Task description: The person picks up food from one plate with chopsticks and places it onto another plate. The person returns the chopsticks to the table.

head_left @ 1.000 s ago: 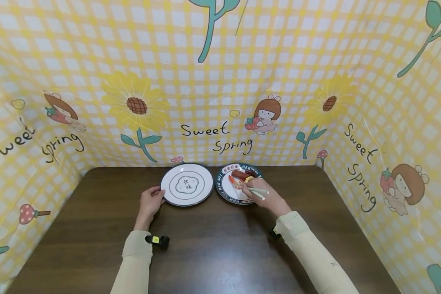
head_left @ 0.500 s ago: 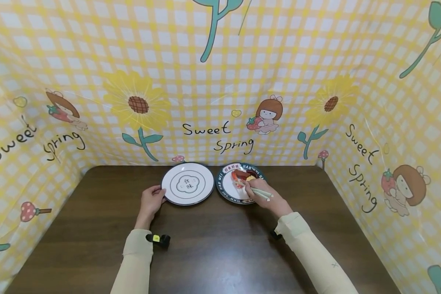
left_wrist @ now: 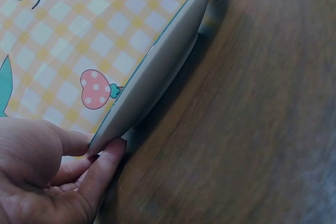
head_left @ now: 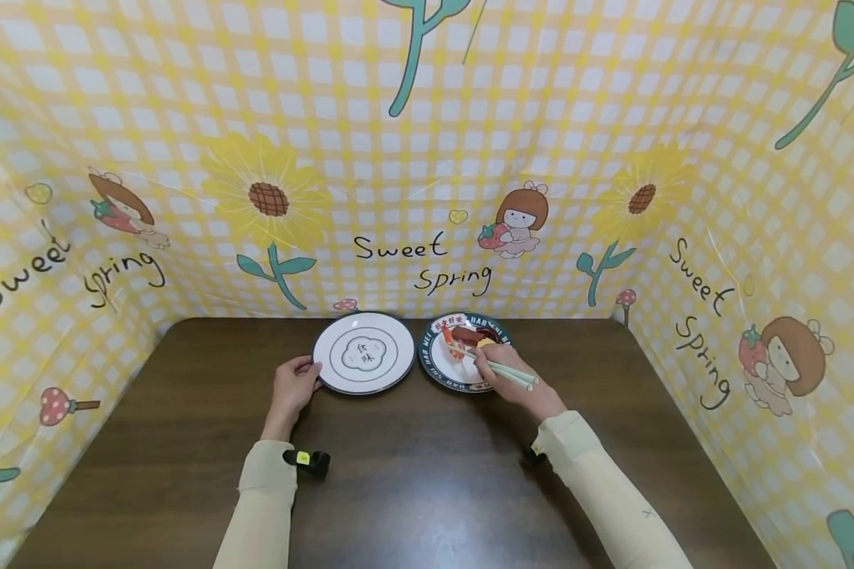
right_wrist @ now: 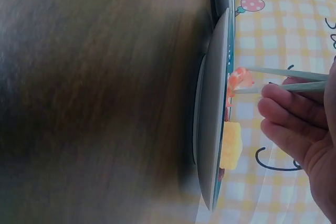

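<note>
My left hand (head_left: 292,389) pinches the near-left rim of a white plate (head_left: 363,381) with a dark edge, which lies on the table. In the left wrist view the thumb lies over the rim and fingers lie beneath it. My right hand (head_left: 518,386) holds pale green chopsticks (right_wrist: 289,72) over a green-rimmed plate (head_left: 430,368). Their tips lie on either side of an orange-pink shrimp (right_wrist: 241,78) at that plate's left part; I cannot tell whether they grip it. Brown sausage-like pieces (head_left: 466,335) and a yellow block (right_wrist: 231,145) share the plate, partly hidden by my hand.
Both plates stand side by side near the back edge of a dark wooden table (head_left: 413,474). Yellow checked cloth (head_left: 398,182) hangs behind and along both sides. A black wrist strap (head_left: 309,461) sits on my left sleeve.
The chopsticks have shifted, their rear ends moving slightly right, and the shrimp now shows more plainly at the plate's left part. My left hand keeps its hold on the white plate.
</note>
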Motion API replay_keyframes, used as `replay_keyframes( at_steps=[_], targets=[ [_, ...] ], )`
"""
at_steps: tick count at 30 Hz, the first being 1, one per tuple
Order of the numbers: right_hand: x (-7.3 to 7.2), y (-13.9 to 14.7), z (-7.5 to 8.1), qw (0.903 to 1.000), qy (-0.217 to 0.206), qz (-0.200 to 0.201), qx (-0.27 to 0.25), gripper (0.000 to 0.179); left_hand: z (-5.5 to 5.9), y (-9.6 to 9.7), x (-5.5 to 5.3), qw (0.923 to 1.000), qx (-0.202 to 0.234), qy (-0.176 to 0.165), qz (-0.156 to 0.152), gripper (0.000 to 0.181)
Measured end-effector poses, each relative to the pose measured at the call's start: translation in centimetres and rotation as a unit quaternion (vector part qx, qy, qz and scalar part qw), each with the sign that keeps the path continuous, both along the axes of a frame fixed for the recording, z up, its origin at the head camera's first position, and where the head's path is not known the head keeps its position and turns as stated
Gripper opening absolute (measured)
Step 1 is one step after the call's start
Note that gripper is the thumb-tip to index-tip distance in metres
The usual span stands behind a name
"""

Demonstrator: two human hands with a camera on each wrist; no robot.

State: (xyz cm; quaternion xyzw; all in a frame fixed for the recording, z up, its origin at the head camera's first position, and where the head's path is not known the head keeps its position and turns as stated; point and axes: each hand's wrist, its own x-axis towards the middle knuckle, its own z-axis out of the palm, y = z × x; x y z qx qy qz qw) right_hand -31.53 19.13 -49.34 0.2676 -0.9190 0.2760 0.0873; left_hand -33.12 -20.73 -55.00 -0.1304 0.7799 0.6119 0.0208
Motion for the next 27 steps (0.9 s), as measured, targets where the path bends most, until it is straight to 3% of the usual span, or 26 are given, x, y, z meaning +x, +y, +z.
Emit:
replay_keyframes(
  at_steps=[8, 17, 27],
  targets=[
    [0.3, -0.3, 0.3, 0.9984, 0.048, 0.024, 0.017, 0.039, -0.2, 0.0, -0.2, 0.9999, 0.002, 0.015, 0.006, 0.047],
    [0.8, -0.4, 0.5, 0.9931, 0.095, 0.023, 0.065, 0.019, -0.2, 0.0, -0.2, 0.9999, 0.001, 0.013, 0.004, 0.048],
    [0.2, -0.1, -0.6, 0.9802, 0.176, 0.046, 0.078, 0.028, -0.2, 0.1, -0.2, 1.0, -0.003, 0.001, 0.008, 0.048]
  ],
)
